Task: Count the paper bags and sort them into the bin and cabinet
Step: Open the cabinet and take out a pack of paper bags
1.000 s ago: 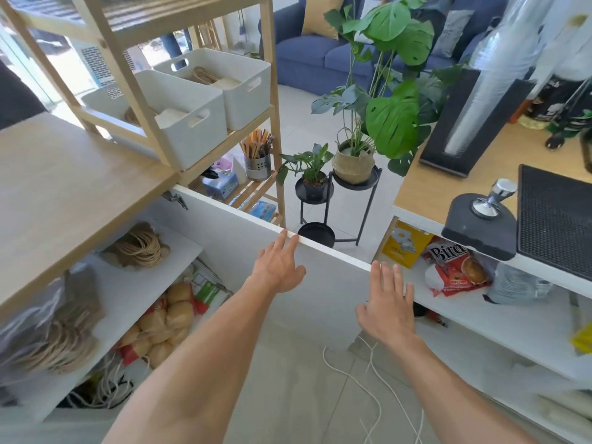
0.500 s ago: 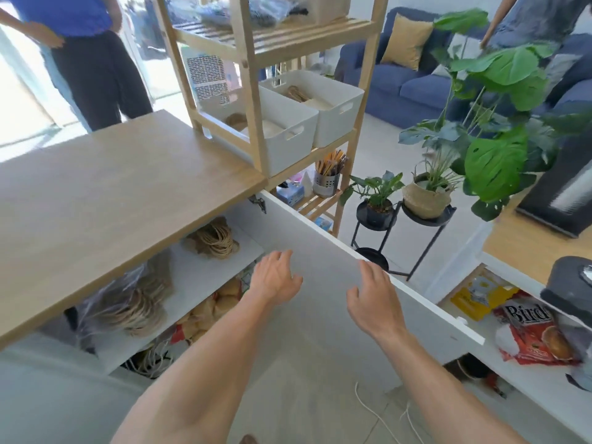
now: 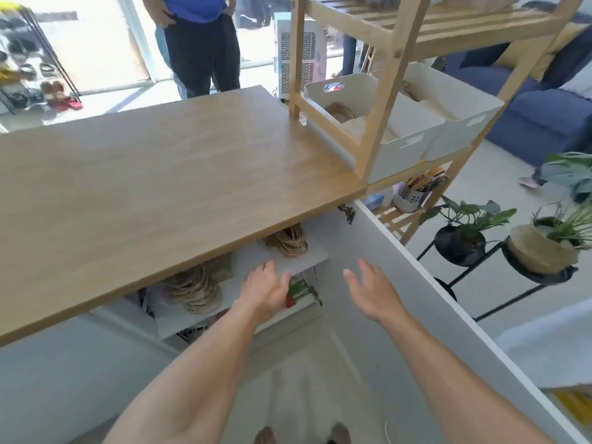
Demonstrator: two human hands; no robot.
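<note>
Twine-handled bundles (image 3: pixel 192 288) lying on cabinet shelf (image 3: pixel 307 257) under wooden counter (image 3: pixel 160 174), door (image 3: pixel 400 299) standing open. Left hand (image 3: pixel 266 291) hovering at shelf edge, fingers loose, gripping nothing. Right hand (image 3: pixel 373 291) spreading flat, empty. White bins (image 3: pixel 397 155) sitting on rack (image 3: pixel 381 100) beyond.

The worktop (image 3: pixel 160 174) hides most of the cabinet shelf (image 3: pixel 315 253) beneath.

two hands (image 3: pixel 267 291) (image 3: pixel 373 291), two white bins (image 3: pixel 404 156) (image 3: pixel 458 137), two potted plants (image 3: pixel 463 219) (image 3: pixel 551 248)

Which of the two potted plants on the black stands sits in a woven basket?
The plant farther from the cabinet door: its basket is pale and woven, while the other plant has a plain black pot.
</note>
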